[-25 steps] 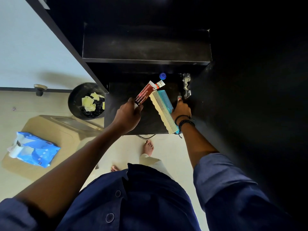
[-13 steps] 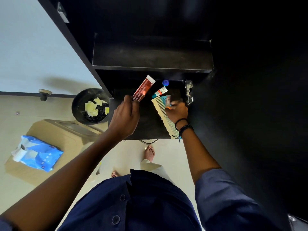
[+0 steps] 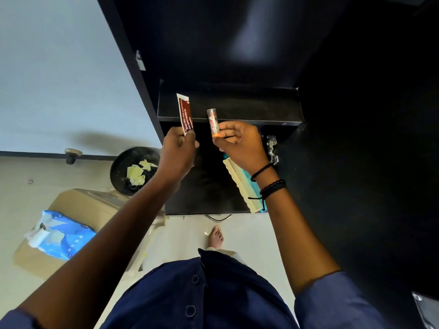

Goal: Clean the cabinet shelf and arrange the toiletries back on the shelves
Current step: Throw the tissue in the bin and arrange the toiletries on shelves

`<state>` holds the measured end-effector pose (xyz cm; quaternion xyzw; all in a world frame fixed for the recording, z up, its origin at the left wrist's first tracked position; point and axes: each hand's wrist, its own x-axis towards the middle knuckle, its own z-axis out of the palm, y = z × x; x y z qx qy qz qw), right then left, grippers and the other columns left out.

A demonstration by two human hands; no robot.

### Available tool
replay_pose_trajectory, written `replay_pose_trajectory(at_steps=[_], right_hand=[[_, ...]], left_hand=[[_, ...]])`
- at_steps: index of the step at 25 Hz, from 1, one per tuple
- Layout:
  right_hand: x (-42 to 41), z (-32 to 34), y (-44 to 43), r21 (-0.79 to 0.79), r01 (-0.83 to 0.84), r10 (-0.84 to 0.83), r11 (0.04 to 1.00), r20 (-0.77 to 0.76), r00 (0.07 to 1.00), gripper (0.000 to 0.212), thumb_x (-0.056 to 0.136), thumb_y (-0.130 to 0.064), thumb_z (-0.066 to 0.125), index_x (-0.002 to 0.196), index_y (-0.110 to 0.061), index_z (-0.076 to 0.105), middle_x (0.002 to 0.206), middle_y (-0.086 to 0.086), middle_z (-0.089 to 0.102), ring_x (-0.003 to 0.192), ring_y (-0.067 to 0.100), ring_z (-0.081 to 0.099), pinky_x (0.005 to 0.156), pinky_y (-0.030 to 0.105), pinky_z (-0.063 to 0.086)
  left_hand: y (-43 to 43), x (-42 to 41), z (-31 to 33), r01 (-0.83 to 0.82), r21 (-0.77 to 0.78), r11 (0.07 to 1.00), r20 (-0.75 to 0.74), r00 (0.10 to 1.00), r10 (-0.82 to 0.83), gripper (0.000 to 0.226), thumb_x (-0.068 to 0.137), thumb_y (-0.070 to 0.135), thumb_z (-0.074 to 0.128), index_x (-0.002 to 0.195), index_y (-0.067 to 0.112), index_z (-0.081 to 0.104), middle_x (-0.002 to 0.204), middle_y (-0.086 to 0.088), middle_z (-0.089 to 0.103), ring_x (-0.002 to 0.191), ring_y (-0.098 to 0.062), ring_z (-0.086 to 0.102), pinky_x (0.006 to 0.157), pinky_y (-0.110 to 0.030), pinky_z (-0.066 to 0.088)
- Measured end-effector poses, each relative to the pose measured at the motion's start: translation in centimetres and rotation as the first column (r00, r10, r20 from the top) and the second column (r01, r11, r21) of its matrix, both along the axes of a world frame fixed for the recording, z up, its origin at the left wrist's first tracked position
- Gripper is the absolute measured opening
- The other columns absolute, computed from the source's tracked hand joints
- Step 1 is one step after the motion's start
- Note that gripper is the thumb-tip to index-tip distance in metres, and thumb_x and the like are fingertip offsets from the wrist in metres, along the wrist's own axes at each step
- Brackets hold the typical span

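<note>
Head view: the black cabinet (image 3: 213, 43) sets its upper shelf (image 3: 237, 108) just beyond both hands. The left hand (image 3: 177, 153) pinches the red tube (image 3: 185, 112), the right hand (image 3: 240, 143) pinches a small orange stick (image 3: 213, 122); both point lengthwise toward that shelf, the tube reaching further. Half a second ago both hands were down at the lower shelf (image 3: 204, 186) by the combs (image 3: 240, 186).

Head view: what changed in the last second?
The left hand, gripping the red tube throughout, lifted it from the lower shelf to the front edge of the upper shelf. The right hand picked a small orange-ended tube off the lower shelf and raised it alongside. The combs and bin stayed put.
</note>
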<state>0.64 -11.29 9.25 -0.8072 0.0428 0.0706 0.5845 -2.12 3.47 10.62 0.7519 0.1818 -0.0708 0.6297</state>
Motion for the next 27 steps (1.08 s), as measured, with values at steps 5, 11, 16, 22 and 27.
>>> replay_pose_trajectory(at_steps=[5, 11, 16, 22, 27], right_hand=[[4.3, 2.7, 0.9, -0.233, -0.005, 0.039, 0.973, 0.140, 0.989, 0.026, 0.081, -0.009, 0.069, 0.107, -0.010, 0.069, 0.093, 0.001, 0.072, 0.082, 0.010, 0.067, 0.076, 0.018, 0.055], [10.4, 3.9, 2.8, -0.449, -0.098, 0.181, 0.888, 0.145, 0.973, 0.026, 0.081, -0.010, 0.068, 0.106, -0.013, 0.071, 0.100, 0.003, 0.073, 0.094, 0.013, 0.067, 0.088, 0.026, 0.053], [13.3, 2.7, 4.5, -0.538, -0.160, 0.242, 0.827, 0.085, 0.967, 0.020, 0.084, -0.013, 0.065, 0.104, -0.011, 0.069, 0.107, 0.005, 0.070, 0.100, 0.019, 0.065, 0.089, 0.031, 0.053], [13.6, 2.0, 4.7, -0.448, -0.188, 0.253, 0.874, 0.090, 0.963, 0.022, 0.085, -0.012, 0.068, 0.106, -0.008, 0.069, 0.104, 0.006, 0.070, 0.091, 0.011, 0.063, 0.084, 0.025, 0.053], [12.9, 1.6, 4.3, -0.411, -0.152, 0.230, 0.899, 0.148, 0.962, 0.027, 0.085, -0.009, 0.066, 0.112, -0.008, 0.067, 0.111, 0.006, 0.069, 0.100, 0.016, 0.064, 0.090, 0.028, 0.052]], left_hand=[[-0.9, 2.8, 0.8, -0.170, -0.236, 0.957, -0.122, 0.982, 0.144, 0.026, 0.099, 0.021, 0.049, 0.119, 0.005, 0.052, 0.094, -0.004, 0.070, 0.058, -0.007, 0.055, 0.053, -0.020, 0.051], [-1.1, 7.1, 1.3, -0.333, -0.302, 0.893, -0.198, 0.938, 0.283, 0.025, 0.097, 0.020, 0.053, 0.109, -0.001, 0.059, 0.086, -0.007, 0.069, 0.062, -0.012, 0.064, 0.056, -0.022, 0.058], [0.0, 9.1, 1.3, -0.243, -0.180, 0.953, -0.177, 0.961, 0.211, 0.026, 0.100, 0.028, 0.047, 0.099, 0.004, 0.057, 0.081, -0.012, 0.071, 0.061, -0.019, 0.067, 0.051, -0.027, 0.058], [0.8, 9.9, 0.2, -0.209, -0.111, 0.972, -0.207, 0.961, 0.183, 0.023, 0.099, 0.020, 0.046, 0.104, 0.005, 0.063, 0.068, -0.007, 0.068, 0.048, -0.013, 0.063, 0.044, -0.022, 0.051], [-0.3, 9.8, 0.6, -0.305, -0.256, 0.917, -0.185, 0.947, 0.263, 0.022, 0.098, 0.007, 0.047, 0.113, -0.006, 0.056, 0.082, -0.014, 0.068, 0.061, -0.016, 0.069, 0.050, -0.022, 0.056]])
